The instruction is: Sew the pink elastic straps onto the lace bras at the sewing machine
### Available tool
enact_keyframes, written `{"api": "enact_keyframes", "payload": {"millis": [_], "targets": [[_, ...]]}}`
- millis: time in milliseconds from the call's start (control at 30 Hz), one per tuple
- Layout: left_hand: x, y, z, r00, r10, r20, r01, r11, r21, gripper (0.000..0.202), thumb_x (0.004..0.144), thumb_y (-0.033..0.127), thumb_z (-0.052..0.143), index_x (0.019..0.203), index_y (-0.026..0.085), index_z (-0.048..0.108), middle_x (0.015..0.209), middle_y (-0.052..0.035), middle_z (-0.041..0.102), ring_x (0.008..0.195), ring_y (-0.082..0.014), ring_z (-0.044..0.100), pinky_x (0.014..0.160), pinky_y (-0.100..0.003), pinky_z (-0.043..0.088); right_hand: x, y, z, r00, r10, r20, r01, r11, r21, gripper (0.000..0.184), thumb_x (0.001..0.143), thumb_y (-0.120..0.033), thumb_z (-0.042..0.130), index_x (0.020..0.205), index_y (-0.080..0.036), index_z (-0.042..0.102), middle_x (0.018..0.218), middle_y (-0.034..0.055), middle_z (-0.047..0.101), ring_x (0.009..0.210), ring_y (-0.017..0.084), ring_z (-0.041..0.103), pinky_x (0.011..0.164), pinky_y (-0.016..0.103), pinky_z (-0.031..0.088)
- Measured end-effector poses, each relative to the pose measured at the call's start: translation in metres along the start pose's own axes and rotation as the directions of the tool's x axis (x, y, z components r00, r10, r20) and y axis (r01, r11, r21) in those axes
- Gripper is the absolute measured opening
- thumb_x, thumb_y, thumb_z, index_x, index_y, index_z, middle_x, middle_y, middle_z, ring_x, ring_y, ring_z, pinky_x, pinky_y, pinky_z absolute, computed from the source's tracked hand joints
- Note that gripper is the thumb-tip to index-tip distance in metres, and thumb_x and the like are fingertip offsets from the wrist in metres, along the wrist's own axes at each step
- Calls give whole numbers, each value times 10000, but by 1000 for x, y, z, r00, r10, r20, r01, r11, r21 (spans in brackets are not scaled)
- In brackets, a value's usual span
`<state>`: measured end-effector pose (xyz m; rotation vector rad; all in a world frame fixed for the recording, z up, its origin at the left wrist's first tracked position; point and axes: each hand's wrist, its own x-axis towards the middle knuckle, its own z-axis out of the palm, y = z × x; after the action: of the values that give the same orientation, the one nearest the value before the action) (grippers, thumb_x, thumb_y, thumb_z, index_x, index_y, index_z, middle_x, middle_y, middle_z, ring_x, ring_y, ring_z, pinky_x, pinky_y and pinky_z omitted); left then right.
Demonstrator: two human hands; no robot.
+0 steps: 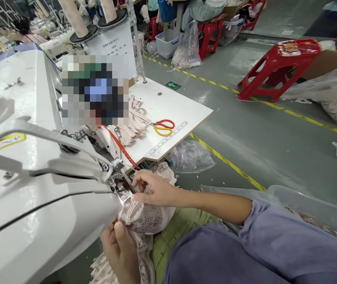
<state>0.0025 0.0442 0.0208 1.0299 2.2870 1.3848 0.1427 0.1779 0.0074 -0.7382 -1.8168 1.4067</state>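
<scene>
A pale pink lace garment (144, 217) lies under the presser foot (120, 179) of a white sewing machine (23, 189). My right hand (153, 190) pinches the lace just right of the needle area, fingers closed on the fabric. My left hand (121, 248) is lower down, thumb pressed on the lace's near edge, gripping it from below. More lace hangs toward my lap.
On the white table (186, 110) lie red and yellow scissors (164, 127) and a pile of pink straps (135, 122). A clear plastic bag (190, 156) sits on the floor, with a tipped red stool (277, 67) and a plastic bin (304, 201) to the right.
</scene>
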Motion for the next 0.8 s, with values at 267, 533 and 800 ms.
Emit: {"api": "enact_keyframes", "payload": {"millis": [267, 533, 800], "targets": [[2, -1, 0, 1000, 25, 0, -25, 999, -36, 414, 928, 529, 523, 1096, 168, 633, 1026, -57, 641, 900, -181, 615, 770, -278, 478, -3, -4, -1, 998, 44, 46, -44, 999, -16, 452, 785, -512, 725, 1062, -210, 536, 955, 5, 596, 769, 133, 573, 690, 264, 456], [-21, 1, -7, 998, -27, 59, 32, 997, -74, 492, 941, 513, 511, 1305, 184, 551, 1058, -79, 655, 912, -181, 642, 760, -259, 516, -23, -10, -6, 976, 190, 106, -196, 979, 58, 407, 800, -488, 714, 1035, -185, 581, 926, 20, 622, 803, 156, 561, 665, 245, 421], [-58, 17, -12, 962, -140, 233, 157, 986, -59, 466, 909, 602, 512, 1175, 230, 605, 1057, -73, 666, 921, -196, 646, 706, -250, 511, -65, -20, -26, 959, 192, 210, -252, 917, 310, 396, 871, -497, 657, 1057, -152, 716, 985, 54, 696, 854, 169, 617, 743, 250, 455]]}}
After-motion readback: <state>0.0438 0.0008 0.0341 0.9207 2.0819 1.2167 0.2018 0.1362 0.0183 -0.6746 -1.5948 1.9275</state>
